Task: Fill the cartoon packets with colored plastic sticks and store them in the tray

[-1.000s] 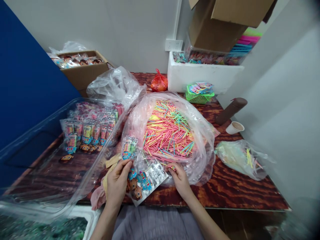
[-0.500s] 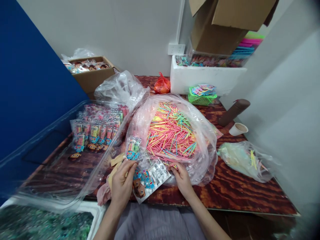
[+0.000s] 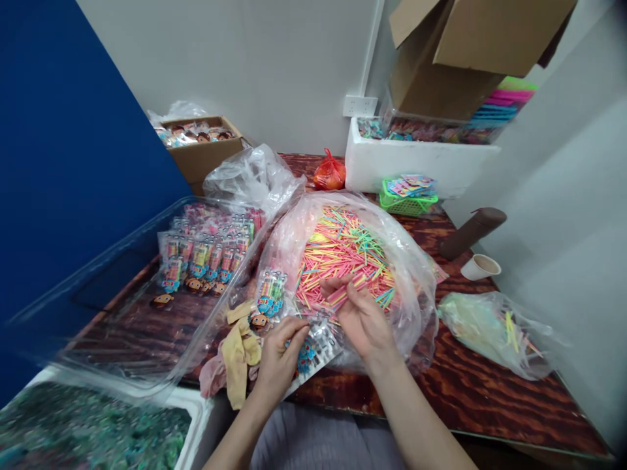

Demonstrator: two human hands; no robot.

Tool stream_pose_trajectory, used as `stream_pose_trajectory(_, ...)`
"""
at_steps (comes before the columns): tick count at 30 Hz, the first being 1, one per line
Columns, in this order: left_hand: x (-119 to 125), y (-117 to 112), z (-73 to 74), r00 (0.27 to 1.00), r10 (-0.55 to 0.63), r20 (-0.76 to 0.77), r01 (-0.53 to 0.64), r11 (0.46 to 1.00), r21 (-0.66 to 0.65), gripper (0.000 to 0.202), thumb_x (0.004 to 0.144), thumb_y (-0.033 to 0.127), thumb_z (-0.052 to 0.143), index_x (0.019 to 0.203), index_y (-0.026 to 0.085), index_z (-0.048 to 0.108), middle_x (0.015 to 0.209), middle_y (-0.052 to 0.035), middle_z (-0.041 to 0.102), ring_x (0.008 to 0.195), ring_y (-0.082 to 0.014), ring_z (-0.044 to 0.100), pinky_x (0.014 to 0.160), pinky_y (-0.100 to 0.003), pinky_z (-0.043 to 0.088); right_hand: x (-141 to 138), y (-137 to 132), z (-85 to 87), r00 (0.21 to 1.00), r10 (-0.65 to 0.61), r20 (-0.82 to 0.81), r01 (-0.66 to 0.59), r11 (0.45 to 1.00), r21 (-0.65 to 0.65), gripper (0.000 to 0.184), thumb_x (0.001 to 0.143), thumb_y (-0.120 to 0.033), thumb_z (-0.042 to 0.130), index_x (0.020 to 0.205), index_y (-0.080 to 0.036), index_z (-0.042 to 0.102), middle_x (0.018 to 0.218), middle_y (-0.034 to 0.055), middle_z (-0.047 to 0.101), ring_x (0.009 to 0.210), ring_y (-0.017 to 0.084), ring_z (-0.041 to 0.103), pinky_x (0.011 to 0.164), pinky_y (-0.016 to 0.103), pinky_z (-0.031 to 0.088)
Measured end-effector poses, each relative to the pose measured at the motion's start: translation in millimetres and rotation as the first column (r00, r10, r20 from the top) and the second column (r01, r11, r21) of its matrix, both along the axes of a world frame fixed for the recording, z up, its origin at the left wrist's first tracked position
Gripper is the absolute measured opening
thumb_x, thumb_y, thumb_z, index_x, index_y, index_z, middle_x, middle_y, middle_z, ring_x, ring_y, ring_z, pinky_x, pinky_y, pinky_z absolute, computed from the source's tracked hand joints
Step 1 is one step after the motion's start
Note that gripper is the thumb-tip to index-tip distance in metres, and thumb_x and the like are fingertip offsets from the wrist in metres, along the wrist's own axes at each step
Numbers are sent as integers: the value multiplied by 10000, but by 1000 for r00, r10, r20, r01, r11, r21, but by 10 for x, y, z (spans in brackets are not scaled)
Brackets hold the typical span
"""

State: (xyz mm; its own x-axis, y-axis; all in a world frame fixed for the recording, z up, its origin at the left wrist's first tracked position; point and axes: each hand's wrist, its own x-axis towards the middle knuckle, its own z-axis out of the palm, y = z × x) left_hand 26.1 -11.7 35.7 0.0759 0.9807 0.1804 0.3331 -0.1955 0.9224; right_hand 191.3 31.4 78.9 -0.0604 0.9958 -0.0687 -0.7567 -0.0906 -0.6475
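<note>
My right hand point(image 3: 362, 320) is closed around a small bundle of pink and yellow candy-coloured sticks point(image 3: 345, 294), held over the near edge of a large clear bag point(image 3: 416, 294). Many loose sticks point(image 3: 337, 261) in pink, yellow, green and blue fill that bag. Lower and to the left, my left hand point(image 3: 284, 356) pinches the top edge of a printed plastic packet; its fingers hide most of it. Silver packets with blue print point(image 3: 318, 352) lie flat under this hand. Beside them rests a filled packet point(image 3: 271, 292) with coloured sticks showing.
Left is a clear plastic tray point(image 3: 196, 352) with several filled packets point(image 3: 206, 251). Yellow and pink cloths point(image 3: 235, 359) lie near the front edge. A brown bottle point(image 3: 473, 232), a paper cup point(image 3: 481, 267) and a plastic bag point(image 3: 490, 326) stand right. A foam box point(image 3: 416, 156) sits behind.
My right hand has risen toward the loose sticks and turned, its bundle now showing lengthwise. My left hand has shifted right over the silver packets. The whole view has shifted slightly.
</note>
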Motion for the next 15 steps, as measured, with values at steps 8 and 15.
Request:
stream_pose_trajectory(8, 5, 0, -75, 993, -2, 114, 10, 998, -66, 167, 898, 274, 570, 840, 197, 706, 839, -26, 676, 830, -168, 623, 764, -262, 457, -95, -97, -40, 984, 46, 171, -27, 994, -110, 156, 751, -348, 761, 797, -205, 716, 868, 57, 762, 1071, 275, 636, 1011, 453, 412)
stream_pose_trajectory(15, -6, 5, -48, 989, 38, 140, -34, 999, -31, 150, 885, 261, 585, 817, 198, 703, 840, -28, 681, 836, -172, 625, 776, -273, 464, -116, -129, 61, 893, 208, 399, -192, 978, -80, 249, 795, -409, 712, 937, -205, 707, 1074, 72, 732, 1133, 265, 583, 1036, 436, 355)
